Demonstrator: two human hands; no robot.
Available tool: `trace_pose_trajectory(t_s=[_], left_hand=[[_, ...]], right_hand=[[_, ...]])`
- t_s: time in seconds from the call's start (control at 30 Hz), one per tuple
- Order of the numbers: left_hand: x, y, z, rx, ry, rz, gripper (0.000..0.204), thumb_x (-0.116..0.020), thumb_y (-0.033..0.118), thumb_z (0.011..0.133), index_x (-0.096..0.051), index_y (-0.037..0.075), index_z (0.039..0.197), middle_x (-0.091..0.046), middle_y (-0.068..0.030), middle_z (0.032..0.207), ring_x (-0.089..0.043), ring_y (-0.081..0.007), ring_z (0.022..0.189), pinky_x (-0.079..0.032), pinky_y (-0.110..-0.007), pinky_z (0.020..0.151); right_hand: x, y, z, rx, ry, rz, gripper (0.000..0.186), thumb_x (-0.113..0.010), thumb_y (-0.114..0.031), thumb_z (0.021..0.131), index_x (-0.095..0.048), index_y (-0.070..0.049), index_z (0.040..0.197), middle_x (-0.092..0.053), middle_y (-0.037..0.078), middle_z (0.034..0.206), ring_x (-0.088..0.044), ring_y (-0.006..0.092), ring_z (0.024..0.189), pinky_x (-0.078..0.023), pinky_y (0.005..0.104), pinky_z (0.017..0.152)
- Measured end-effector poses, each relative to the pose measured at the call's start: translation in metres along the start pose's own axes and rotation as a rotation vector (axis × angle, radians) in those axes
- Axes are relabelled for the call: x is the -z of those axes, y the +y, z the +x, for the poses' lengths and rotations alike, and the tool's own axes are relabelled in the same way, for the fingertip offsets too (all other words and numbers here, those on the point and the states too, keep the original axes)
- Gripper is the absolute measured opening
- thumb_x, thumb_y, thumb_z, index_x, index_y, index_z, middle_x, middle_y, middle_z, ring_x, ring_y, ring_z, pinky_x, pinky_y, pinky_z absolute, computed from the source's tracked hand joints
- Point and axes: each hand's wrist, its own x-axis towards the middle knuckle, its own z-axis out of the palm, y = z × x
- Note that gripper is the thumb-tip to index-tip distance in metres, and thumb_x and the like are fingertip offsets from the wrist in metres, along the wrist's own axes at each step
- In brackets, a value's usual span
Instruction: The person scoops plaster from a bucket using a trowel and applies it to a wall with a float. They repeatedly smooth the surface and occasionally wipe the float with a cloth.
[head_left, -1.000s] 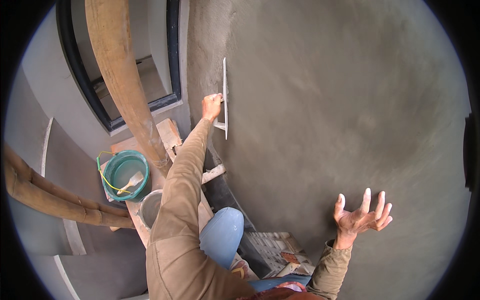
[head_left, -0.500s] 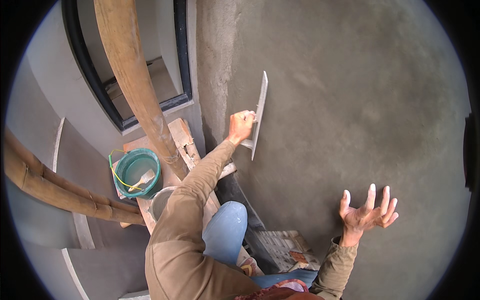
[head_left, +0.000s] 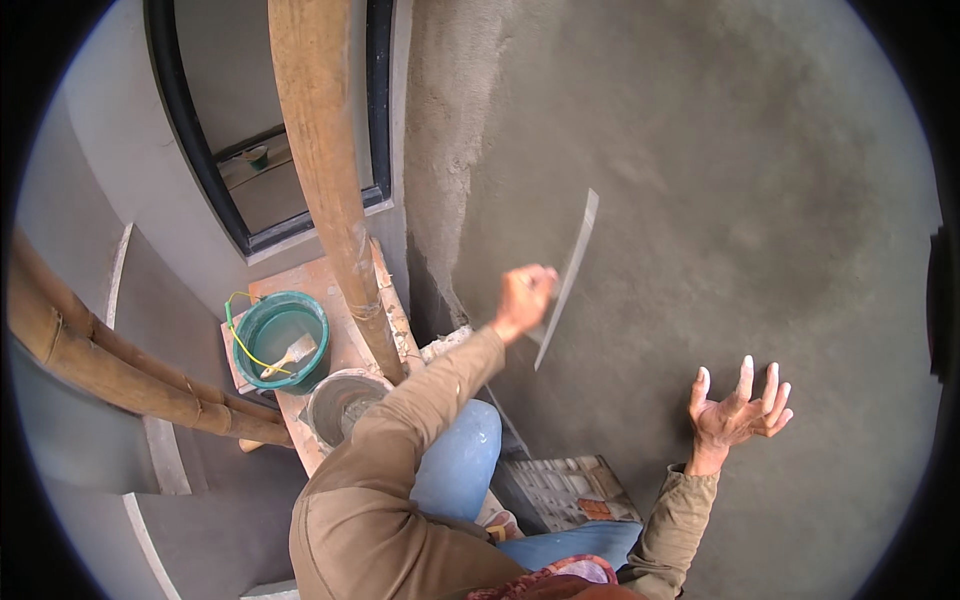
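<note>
My left hand (head_left: pixel 524 300) grips the handle of a flat plastering trowel (head_left: pixel 570 282). Its long thin blade is edge-on to the view, along the grey plastered wall (head_left: pixel 700 220); whether it touches the plaster I cannot tell. Lower right, my right hand (head_left: pixel 732 418) holds nothing, its fingers spread and bent upward against the same wall surface as background. Whether its back or wrist rests on the wall is unclear. Pale plaster marks show on the fingertips.
A bamboo pole (head_left: pixel 318 130) rises past a dark-framed window (head_left: pixel 222 195). On a wooden platform (head_left: pixel 290 274) stand a teal bucket (head_left: pixel 322 352) with water and a brush (head_left: pixel 290 355), and a grey bucket (head_left: pixel 385 380). More bamboo (head_left: pixel 120 380) crosses at left. My bent knee (head_left: pixel 470 450) sits below.
My left hand has moved right and downward with the trowel, whose blade leans further right at its top. My right hand has barely shifted. More of the grey bucket shows.
</note>
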Motion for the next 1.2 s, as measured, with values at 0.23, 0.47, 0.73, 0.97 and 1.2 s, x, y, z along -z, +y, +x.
trace_pose_trajectory(t_s=[0.23,0.47,0.73,0.97,1.2], left_hand=[[0.026,0.001,0.084,-0.089,0.197,0.392,0.032,-0.058,0.022,0.090,-0.057,-0.002,0.069,-0.056,-0.0222,0.064,-0.054,-0.0335,0.054,-0.042,-0.042,0.054],[-0.028,0.024,0.015,-0.177,0.089,0.161,0.026,-0.058,0.020,0.089,-0.064,-0.001,0.075,-0.058,-0.0183,0.063,-0.054,-0.0219,0.052,-0.044,-0.038,0.055],[0.004,0.004,0.006,-0.123,0.061,0.089,0.025,-0.060,0.016,0.092,-0.067,-0.002,0.076,-0.059,-0.0046,0.060,-0.048,-0.0069,0.060,-0.041,-0.032,0.053],[0.122,-0.072,0.144,0.090,0.580,0.446,0.040,-0.062,0.030,0.086,-0.057,-0.003,0.065,-0.055,-0.0225,0.059,-0.055,-0.0258,0.052,-0.042,-0.044,0.054],[0.120,-0.090,0.181,0.078,0.404,0.478,0.039,-0.061,0.031,0.085,-0.057,-0.004,0.066,-0.056,-0.0201,0.059,-0.053,-0.0233,0.053,-0.042,-0.044,0.057]], right_hand=[[0.001,-0.002,0.000,-0.010,0.006,0.006,0.056,-0.055,-0.063,0.084,-0.057,-0.024,0.124,-0.049,0.009,0.136,-0.032,0.0299,0.135,-0.008,0.0477,0.116],[0.002,-0.002,0.001,0.000,0.002,-0.001,0.057,-0.056,-0.063,0.083,-0.056,-0.023,0.124,-0.048,0.010,0.136,-0.031,0.0302,0.136,-0.008,0.0481,0.116],[0.004,-0.002,0.003,0.028,0.016,0.012,0.059,-0.058,-0.061,0.085,-0.054,-0.023,0.130,-0.046,0.009,0.140,-0.028,0.0274,0.137,-0.009,0.0470,0.114],[-0.001,-0.006,0.000,0.013,-0.004,-0.012,0.057,-0.055,-0.062,0.085,-0.055,-0.022,0.125,-0.048,0.012,0.135,-0.028,0.0312,0.137,-0.007,0.0486,0.116],[0.002,-0.001,0.000,0.016,-0.014,-0.017,0.057,-0.053,-0.063,0.085,-0.056,-0.022,0.124,-0.049,0.012,0.135,-0.028,0.0312,0.137,-0.007,0.0487,0.117]])
